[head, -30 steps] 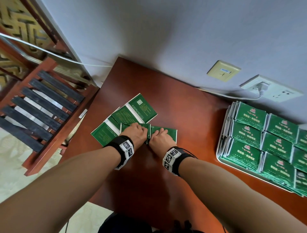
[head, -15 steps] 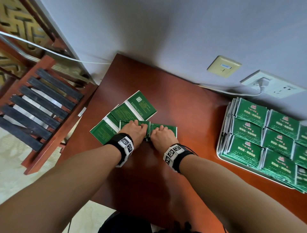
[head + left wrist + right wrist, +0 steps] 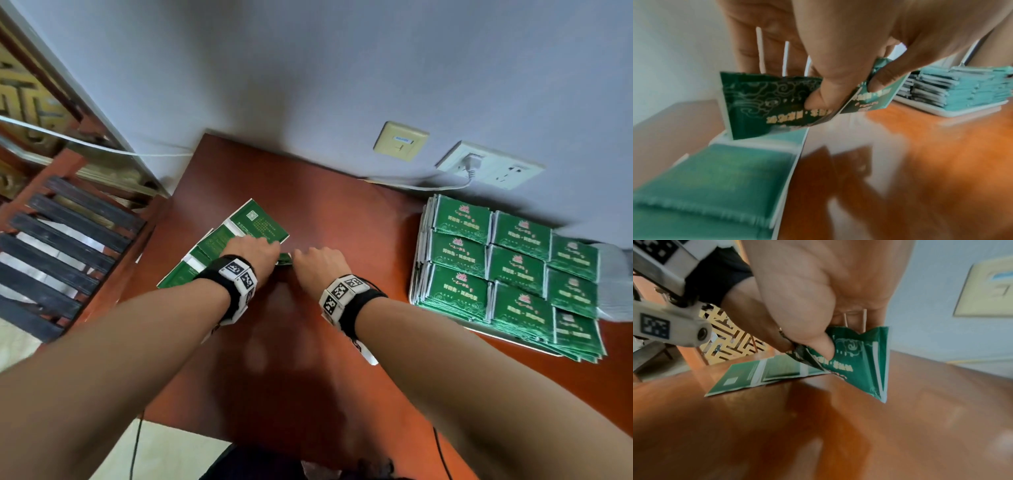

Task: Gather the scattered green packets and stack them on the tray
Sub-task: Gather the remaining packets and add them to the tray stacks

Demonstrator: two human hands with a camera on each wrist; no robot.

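Both hands [image 3: 260,251] and pinched packets [image 3: 774,104], now off the table [image 3: 308,359].

A shiny brown table [image 3: 335,212] is standing against a pale grey wall [image 3: 308,68]. A yellow wall plate [image 3: 400,141] and a white socket [image 3: 493,165] with a plug in it are sitting past the right hand. A dark slatted chair [image 3: 68,240] is waiting far to the left of the left hand.

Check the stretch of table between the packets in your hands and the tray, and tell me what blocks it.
Nothing visible does. The left hand and right hand each pinch small green foil packets, lifted off the red-brown wooden table. Only bare tabletop lies between them and the white tray of stacked packets at the right.
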